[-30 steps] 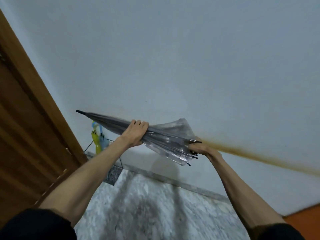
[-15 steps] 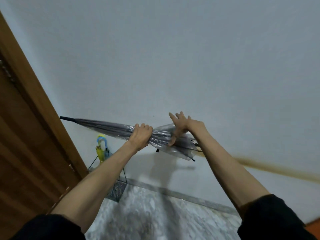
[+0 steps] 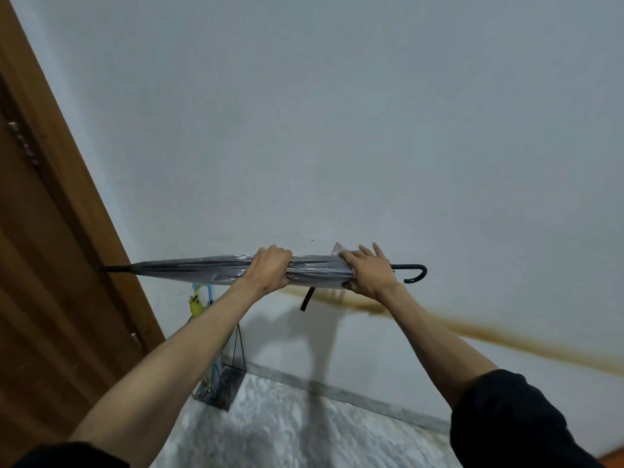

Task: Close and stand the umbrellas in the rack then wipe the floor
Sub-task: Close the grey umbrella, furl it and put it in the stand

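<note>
1. Grey-white wall (image 3: 371,113) fills most of what I see, with a brown smeared streak (image 3: 489,336) running across it low on the right.
2. Brown wooden door (image 3: 50,265) takes up the left side, leaning in at an angle.
3. Mottled grey stone floor (image 3: 304,427) shows at the bottom, meeting the wall.
4. I hold the clear umbrella (image 3: 202,268) closed and roughly level in front of the wall, well above the floor, its black tip (image 3: 113,268) pointing at the door and its black hook handle (image 3: 417,273) to the right.
5. My left hand (image 3: 270,268) is wrapped round the middle of the folded canopy, fingers curled tight over the top.
6. My right hand (image 3: 369,270) grips the canopy's open end beside the handle, fingers laid close together across the top and thumb underneath, squeezing the folds in.
7. Down by the door stands the wire rack (image 3: 233,376), partly hidden behind my left forearm, below the umbrella and apart from it.
8. Inside it stands a small umbrella (image 3: 197,300) with a yellow and blue handle.
9. A black strap (image 3: 306,298) dangles loose under the canopy between my hands.
</note>
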The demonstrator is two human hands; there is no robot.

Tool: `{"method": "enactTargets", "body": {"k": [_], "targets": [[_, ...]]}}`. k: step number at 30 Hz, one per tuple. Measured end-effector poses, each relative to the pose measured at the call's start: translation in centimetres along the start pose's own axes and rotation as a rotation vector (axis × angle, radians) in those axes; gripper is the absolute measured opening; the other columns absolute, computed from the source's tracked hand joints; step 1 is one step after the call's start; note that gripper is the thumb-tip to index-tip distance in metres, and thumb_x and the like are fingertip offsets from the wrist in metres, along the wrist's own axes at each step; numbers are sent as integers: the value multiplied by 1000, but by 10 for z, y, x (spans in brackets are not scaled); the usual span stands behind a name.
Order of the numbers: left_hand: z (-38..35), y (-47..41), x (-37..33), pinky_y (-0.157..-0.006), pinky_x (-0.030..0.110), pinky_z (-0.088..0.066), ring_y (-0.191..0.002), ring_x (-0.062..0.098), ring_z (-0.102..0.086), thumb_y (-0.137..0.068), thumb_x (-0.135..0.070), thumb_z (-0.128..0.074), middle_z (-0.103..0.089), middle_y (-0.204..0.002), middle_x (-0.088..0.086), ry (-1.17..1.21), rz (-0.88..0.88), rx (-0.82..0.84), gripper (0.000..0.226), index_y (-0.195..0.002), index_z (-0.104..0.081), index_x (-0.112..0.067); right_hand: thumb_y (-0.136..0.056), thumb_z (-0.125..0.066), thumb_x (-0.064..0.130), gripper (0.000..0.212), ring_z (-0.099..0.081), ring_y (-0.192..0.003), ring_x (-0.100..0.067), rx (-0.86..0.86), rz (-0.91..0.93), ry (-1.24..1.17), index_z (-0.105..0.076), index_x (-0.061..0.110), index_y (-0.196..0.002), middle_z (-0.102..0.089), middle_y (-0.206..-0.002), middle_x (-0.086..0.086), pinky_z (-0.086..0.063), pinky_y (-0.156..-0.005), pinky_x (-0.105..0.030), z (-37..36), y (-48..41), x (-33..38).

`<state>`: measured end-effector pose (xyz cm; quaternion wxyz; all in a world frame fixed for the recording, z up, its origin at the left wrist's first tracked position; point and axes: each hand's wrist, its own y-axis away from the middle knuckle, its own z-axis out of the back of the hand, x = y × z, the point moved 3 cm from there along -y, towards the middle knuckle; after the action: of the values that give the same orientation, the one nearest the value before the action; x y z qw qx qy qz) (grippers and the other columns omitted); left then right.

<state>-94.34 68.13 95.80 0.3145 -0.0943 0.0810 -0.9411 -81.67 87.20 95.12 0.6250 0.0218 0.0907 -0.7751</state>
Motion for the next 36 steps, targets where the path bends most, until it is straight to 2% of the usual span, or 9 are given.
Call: {"method": "enactTargets", "body": {"k": [5,8,14,17,20,25,29,32,36], "targets": [[-6,-6,-6,-64,33,-38,-84,27,-57,-75,-16,-62,-66,-88,6,-6,-23,22,14,-87,-57,-12,-65,-63,78,121,3,-150,-32,280,-238,93,-16,9,-153,-15,-160,-14,9,-112,-65,-9,3,-28],[-7,-11,-14,-65,33,-36,-87,27,-58,-74,-12,-60,-66,-91,6,-45,-54,36,16,-90,-58,-12,-59,-65,81,145,14,-147,-38,509,-357,131,10,-1,-151,11,-159,-24,10,-106,-72,9,-7,-25],[-9,-19,-31,-83,36,-39,-105,25,-54,-82,-19,-60,-62,-107,4,-109,-132,37,24,-105,-56,-13,-48,-82,70,155,18,-148,-29,525,-105,-103,22,22,-152,13,-162,-7,8,-116,-59,45,-30,20],[-7,-25,-34,-81,36,-39,-103,25,-54,-81,-22,-62,-64,-104,4,-33,-118,23,26,-105,-57,-13,-46,-83,69,143,-12,-149,-28,372,-2,-162,-1,25,-155,-24,-159,-4,-4,-119,-54,20,-28,41],[-4,-27,-32,-73,35,-39,-94,26,-55,-76,-25,-62,-67,-92,5,47,-104,5,22,-95,-60,-14,-52,-75,74,111,-57,-118,-28,154,34,-169,-29,29,-142,-60,-127,-4,-31,-106,-48,0,-21,36],[-8,-26,-24,-68,32,-30,-85,24,-45,-63,-20,-59,-46,-61,1,105,-88,68,13,-68,-49,-15,-62,-73,65,85,-62,-107,-24,171,-83,-172,-40,34,-133,-67,-118,2,-38,-99,-43,-11,1,-6],[-5,-28,-22,-71,33,-32,-89,24,-40,-61,-28,-64,-44,-64,2,191,-83,127,20,-65,-49,-15,-69,-75,52,50,-64,-100,-26,227,-227,-206,-62,24,-108,-70,-106,-1,-45,-76,-30,-11,12,-22],[-2,-35,-23,-82,37,-39,-105,27,-41,-62,-40,-70,-51,-94,6,161,-144,146,40,-92,-61,-16,-69,-75,52,49,-65,-98,-28,280,-299,-232,-69,16,-102,-71,-105,-6,-46,-75,-29,-6,4,-27],[-1,-42,-35,-99,42,-37,-116,27,-46,-57,-66,-76,-47,-127,8,64,-232,188,104,-136,-36,-11,-73,-74,48,39,-63,-95,-28,307,-338,-248,-66,13,-89,-70,-102,-7,-45,-73,-27,9,-7,-38]]}}
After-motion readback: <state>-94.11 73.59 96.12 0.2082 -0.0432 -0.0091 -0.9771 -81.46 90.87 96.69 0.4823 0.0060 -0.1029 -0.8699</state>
